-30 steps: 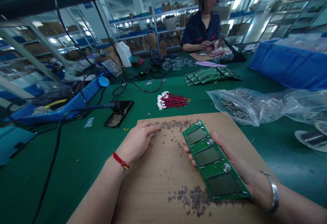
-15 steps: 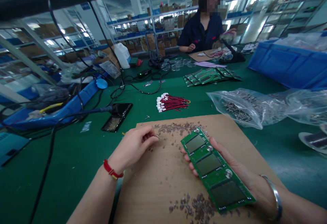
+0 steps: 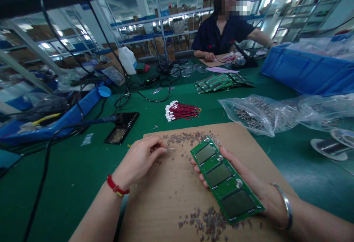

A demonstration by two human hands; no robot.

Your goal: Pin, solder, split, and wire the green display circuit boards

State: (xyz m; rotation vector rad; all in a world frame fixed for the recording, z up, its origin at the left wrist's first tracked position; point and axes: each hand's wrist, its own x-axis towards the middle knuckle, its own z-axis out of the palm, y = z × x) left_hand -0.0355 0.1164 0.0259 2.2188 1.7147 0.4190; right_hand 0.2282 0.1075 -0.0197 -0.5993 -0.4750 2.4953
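Observation:
My right hand (image 3: 251,179) grips a green circuit board (image 3: 218,175) by its edges, tilted above the cardboard sheet (image 3: 166,205). The board carries three grey display windows and several round, shiny parts along one side. At the left, my left hand (image 3: 143,157) is closed in a pinch on a small component with thin metal leads (image 3: 169,149); its exact kind is too small to tell. Small brown pieces (image 3: 184,137) are scattered beyond my left fingertips, and a denser heap of brown pieces (image 3: 211,221) lies near the board's lower end.
A bundle of red-black wires (image 3: 184,110) lies behind the cardboard. To the left is a soldering iron stand (image 3: 121,127) with cables. Plastic bags of parts (image 3: 257,113), a wire spool (image 3: 330,148) and a blue bin (image 3: 304,69) sit right. Opposite, a co-worker (image 3: 221,35) works near stacked boards (image 3: 222,82).
The leads of the small component now show beyond my left fingertips. My view has shifted slightly right. The co-worker's arm has stretched out to the blue bin.

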